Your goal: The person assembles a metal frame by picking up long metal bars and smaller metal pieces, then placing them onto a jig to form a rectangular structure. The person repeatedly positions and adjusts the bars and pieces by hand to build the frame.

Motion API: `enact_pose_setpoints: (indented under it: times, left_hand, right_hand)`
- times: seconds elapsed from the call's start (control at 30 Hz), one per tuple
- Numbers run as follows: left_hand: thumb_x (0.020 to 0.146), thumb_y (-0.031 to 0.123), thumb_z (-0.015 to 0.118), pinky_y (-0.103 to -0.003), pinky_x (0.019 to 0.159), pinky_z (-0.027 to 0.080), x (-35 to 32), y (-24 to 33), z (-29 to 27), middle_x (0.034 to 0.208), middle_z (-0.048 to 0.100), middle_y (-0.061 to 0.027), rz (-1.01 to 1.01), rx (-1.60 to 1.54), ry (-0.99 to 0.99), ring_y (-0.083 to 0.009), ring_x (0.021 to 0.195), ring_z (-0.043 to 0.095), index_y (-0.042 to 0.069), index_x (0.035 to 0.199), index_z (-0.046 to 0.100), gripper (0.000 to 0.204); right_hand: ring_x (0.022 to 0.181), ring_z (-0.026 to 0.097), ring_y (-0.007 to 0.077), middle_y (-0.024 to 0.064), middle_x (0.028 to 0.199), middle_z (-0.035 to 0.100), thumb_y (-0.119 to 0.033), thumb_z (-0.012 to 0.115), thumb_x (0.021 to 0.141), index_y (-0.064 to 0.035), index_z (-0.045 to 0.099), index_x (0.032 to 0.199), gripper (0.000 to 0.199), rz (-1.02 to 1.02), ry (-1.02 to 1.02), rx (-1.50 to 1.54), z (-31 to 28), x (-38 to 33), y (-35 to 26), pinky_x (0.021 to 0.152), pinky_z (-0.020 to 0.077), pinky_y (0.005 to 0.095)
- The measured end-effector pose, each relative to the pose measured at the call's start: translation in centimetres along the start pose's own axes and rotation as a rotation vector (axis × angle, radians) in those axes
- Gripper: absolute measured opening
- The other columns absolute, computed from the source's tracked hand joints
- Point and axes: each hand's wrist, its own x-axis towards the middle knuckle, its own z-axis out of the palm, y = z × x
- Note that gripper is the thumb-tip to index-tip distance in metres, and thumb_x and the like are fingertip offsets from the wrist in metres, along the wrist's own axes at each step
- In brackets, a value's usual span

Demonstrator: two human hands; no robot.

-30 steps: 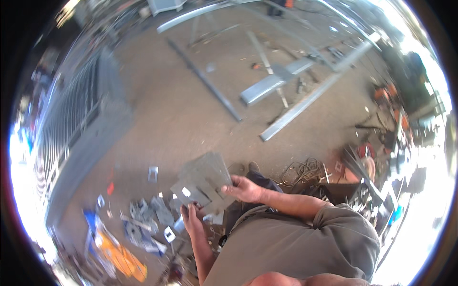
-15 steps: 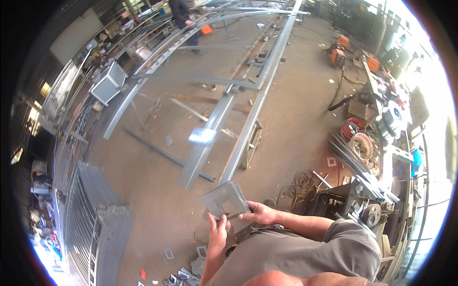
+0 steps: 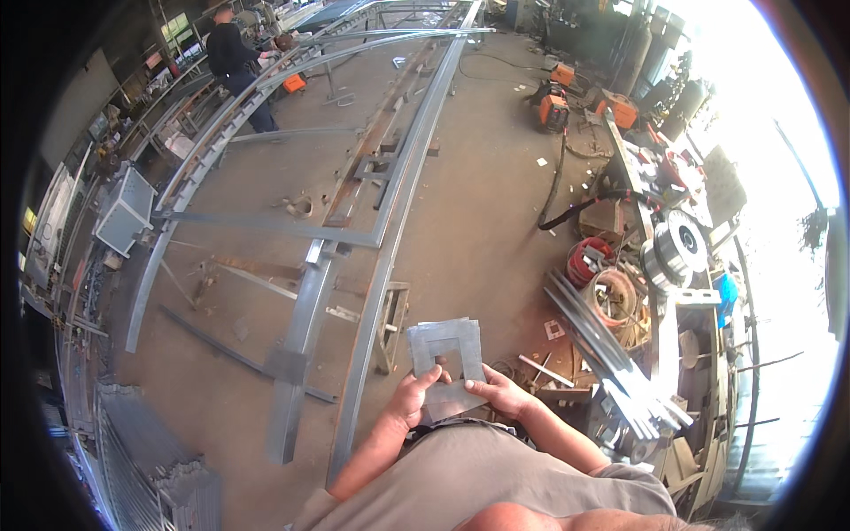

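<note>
Close in front of my body I hold a small stack of flat, square grey metal plates (image 3: 423,343), each with a square opening in the middle. My left hand (image 3: 413,396) grips the lower left side, its thumb on top near the opening. On the lower right, my right hand (image 3: 500,391) is closed on the same stack, thumb over the face. The plates are fanned slightly out of line. Beyond them a long galvanized steel channel (image 3: 409,190) runs away from me, beside a wider metal profile (image 3: 305,341).
A co-worker (image 3: 232,57) stands by the frame at the far left. On the right are orange machines (image 3: 554,113), a red bucket (image 3: 589,258), a wire spool (image 3: 680,241) and metal strips (image 3: 602,341). Corrugated grey metal (image 3: 146,451) is stacked at lower left; a white metal box (image 3: 126,211) stands behind.
My view has swung right, so the surroundings sit further left. The plates have come from tilted to nearly upright, with both hands gripping them. More of the co-worker shows.
</note>
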Motion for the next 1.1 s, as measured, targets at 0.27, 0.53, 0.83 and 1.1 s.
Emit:
enact_pose_setpoints:
  times: [0.27,0.53,0.83,1.1]
  left_hand:
    - [0.104,0.033,0.066,-0.04,0.092,0.056,20.1,10.0,2.4,0.114,0.07,-0.0077,0.026,0.049,0.063,-0.022,0.104,0.068,0.005,0.125,0.066,0.035]
    - [0.101,0.02,0.071,-0.042,0.093,0.058,34.3,22.9,6.2,0.114,0.071,-0.01,-0.062,0.103,0.07,-0.0241,0.106,0.07,0.004,0.131,0.057,0.036]
    - [0.092,0.001,0.074,-0.032,0.061,0.054,59.4,32.3,11.7,0.103,0.067,-0.0081,0.12,0.49,0.402,-0.0151,0.081,0.065,0.004,0.122,0.054,0.036]
    - [0.085,0.021,0.081,-0.043,0.099,0.054,78.7,46.8,13.2,0.124,0.071,-0.0243,0.428,0.933,0.603,-0.0363,0.113,0.071,-0.007,0.132,0.057,0.06]
  right_hand:
    - [0.127,0.06,0.0244,0.0133,0.14,0.061,-0.02,0.075,0.099,-0.0012,0.038,0.156,0.071,-0.026,0.071,0.007,-7.6,14.1,-13.8,0.112,0.0466,0.0406]
    - [0.122,0.062,0.0216,0.0133,0.134,0.064,-0.026,0.074,0.1,0.0024,0.045,0.15,0.064,-0.023,0.157,-0.087,-13.1,25.4,-27.0,0.109,0.0476,0.0381]
    - [0.12,0.062,0.0208,0.0135,0.133,0.065,-0.031,0.071,0.103,0.0024,0.046,0.15,0.062,0.001,0.096,-0.167,-26.5,41.7,-42.9,0.103,0.0517,0.0369]
    - [0.105,0.069,0.021,0.0158,0.122,0.069,-0.032,0.062,0.107,-0.0007,0.048,0.15,0.055,0.029,0.079,-0.239,-40.7,52.4,-61.1,0.09,0.058,0.0367]
